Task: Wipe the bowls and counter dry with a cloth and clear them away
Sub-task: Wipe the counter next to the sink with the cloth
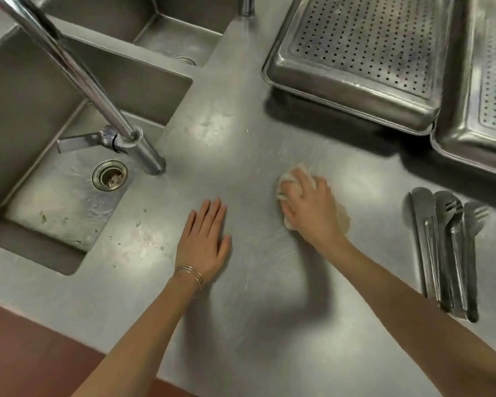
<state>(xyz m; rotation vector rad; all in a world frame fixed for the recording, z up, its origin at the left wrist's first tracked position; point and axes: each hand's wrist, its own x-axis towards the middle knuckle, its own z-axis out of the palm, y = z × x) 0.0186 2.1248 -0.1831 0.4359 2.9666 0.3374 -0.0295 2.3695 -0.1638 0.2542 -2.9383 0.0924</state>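
My right hand [309, 207] grips a crumpled pale cloth [344, 217] and presses it onto the steel counter [255, 282] near the middle. My left hand [205, 242] lies flat on the counter to the left of it, fingers straight, with thin bangles at the wrist. No bowls are in view. A few water drops sit on the counter by the sink's edge.
A sink [58, 196] with a drain and a long tap [98, 90] lies at the left, a second basin [172, 32] behind it. Two perforated steel trays [355, 53] [481, 110] stand at the back right. Several tongs [447, 250] lie at the right.
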